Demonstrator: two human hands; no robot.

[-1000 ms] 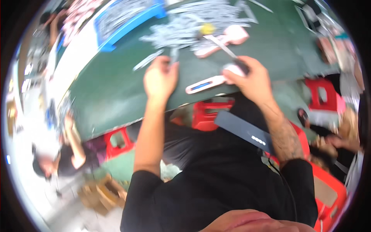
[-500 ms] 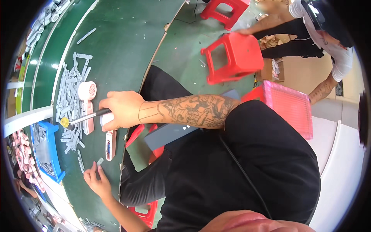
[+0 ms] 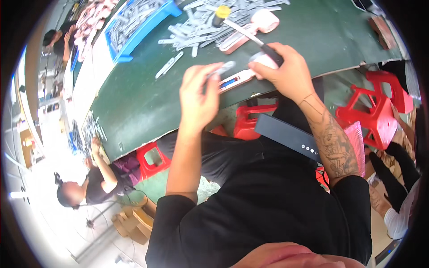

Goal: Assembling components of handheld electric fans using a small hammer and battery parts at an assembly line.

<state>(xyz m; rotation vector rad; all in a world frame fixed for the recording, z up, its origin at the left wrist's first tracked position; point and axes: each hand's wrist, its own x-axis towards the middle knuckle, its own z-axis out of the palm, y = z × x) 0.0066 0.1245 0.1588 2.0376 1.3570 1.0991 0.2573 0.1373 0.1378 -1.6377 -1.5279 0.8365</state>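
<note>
My left hand [image 3: 199, 96] pinches a grey plastic strip [image 3: 228, 67] between thumb and fingers, beside the handle of a pale pink handheld fan. That fan [image 3: 243, 77] lies near the table's front edge, with a long opening in its handle showing something blue inside. My right hand [image 3: 288, 71] grips the black handle of a small mallet [image 3: 246, 32] with a yellow-tipped head, while its thumb rests against the fan's round end. Behind the mallet lies a second pink fan [image 3: 263, 22], next to a pile of grey plastic strips [image 3: 192, 33].
A blue bin [image 3: 147, 32] of grey strips stands at the far left. Two loose strips [image 3: 169, 65] lie on the green table [image 3: 134, 98]. Red stools [image 3: 250, 123] stand below its edge. A co-worker [image 3: 98, 181] sits at the left; another person [image 3: 402, 210] is at the right.
The view has turned. My left hand has lifted from the tabletop with a grey strip and come close to the fan. My right hand still holds the mallet at the fan.
</note>
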